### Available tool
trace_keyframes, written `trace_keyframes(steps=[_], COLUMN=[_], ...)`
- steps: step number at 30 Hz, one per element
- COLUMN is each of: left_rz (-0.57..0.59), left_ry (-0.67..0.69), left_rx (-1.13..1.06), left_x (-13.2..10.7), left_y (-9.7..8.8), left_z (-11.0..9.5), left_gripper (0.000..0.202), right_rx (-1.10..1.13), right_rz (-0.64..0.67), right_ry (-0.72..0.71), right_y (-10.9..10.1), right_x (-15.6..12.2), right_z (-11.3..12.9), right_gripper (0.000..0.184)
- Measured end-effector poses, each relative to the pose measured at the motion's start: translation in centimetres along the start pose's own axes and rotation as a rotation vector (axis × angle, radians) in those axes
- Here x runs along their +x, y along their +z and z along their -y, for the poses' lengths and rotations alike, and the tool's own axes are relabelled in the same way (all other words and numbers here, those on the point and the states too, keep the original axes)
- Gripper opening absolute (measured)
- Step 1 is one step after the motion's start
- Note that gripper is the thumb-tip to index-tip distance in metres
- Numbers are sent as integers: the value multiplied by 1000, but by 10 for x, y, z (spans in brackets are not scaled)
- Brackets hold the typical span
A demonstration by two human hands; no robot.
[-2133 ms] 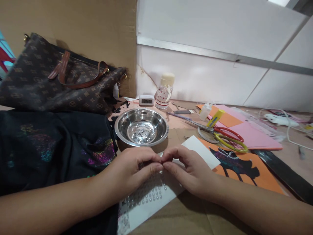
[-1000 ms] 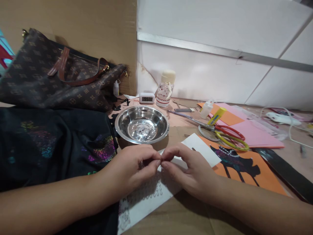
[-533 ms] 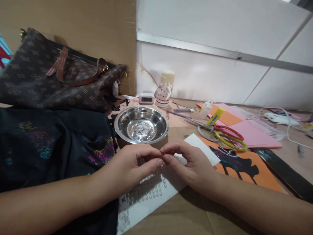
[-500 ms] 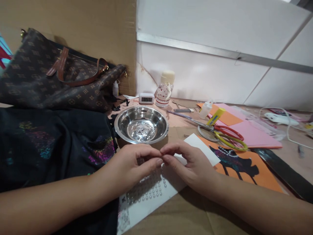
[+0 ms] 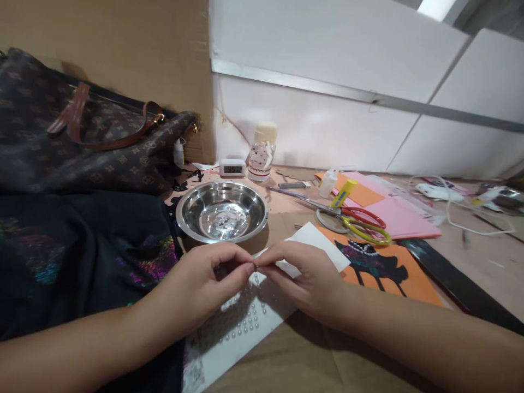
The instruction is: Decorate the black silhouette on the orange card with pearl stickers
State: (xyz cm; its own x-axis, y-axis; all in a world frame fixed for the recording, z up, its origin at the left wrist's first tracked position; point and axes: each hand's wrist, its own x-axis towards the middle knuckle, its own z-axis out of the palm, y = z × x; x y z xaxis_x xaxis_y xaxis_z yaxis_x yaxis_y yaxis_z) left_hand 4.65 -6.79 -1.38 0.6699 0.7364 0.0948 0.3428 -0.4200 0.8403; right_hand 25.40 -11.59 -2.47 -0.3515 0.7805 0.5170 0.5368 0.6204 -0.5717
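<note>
My left hand (image 5: 216, 278) and my right hand (image 5: 305, 273) meet fingertip to fingertip in the middle of the view, each closed in a pinch. Whatever lies between the fingertips is too small to make out. Beneath them rests a white sheet (image 5: 223, 363) with rows of stick-on pearl beads (image 5: 245, 322), partly covered by my hands. Just beyond, a shiny metal bowl (image 5: 223, 210) holds small glittery bits at its bottom. To the right, an orange card (image 5: 421, 289) bears a black cut-out shape (image 5: 372, 262) edged with small pearls.
Scissors (image 5: 364, 224), a yellow glue stick (image 5: 344, 194) and a small white bottle (image 5: 328, 183) lie beyond my right hand. A digital clock (image 5: 232, 168) and a clear bottle (image 5: 262, 155) stand behind the bowl. At left are black cloth (image 5: 82, 245) and a brown handbag (image 5: 102, 158).
The view has swung a little to the right, so things sit further left. My hands stay pinched together, with my right hand's fingers slightly shifted.
</note>
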Motion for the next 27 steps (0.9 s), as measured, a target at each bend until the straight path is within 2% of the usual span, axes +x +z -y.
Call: trace_keyframes(steps=[5,10,14,17,20,23,27], left_rz=[34,17,46,64,98,180,270], left_ry=[22,12,2,-7,-1,15,47], left_rx=[-22,-52,-49,-67,-52,-26,-48], left_x=[1,2,2,3,5,6,6], left_y=[-1,0,0,0,-1,-3,-5], left_z=[3,5,2,2,3,4,4], left_gripper=[29,31,36,40,41,40,38], right_rx=[6,-83,-197,-232,-231,-236,-214], right_rz=[-34,37,108,167,206,200,210], right_ry=[30,65,164,168,123,9,-110], right_y=[-5,-23,-35,-37,-35,-30,-24], right_x=[4,3,-4,-11,-18,-24,-32], right_z=[6,11,2,-9,-14,-12,-6], right_gripper=[13,14,13,11,9,10,19])
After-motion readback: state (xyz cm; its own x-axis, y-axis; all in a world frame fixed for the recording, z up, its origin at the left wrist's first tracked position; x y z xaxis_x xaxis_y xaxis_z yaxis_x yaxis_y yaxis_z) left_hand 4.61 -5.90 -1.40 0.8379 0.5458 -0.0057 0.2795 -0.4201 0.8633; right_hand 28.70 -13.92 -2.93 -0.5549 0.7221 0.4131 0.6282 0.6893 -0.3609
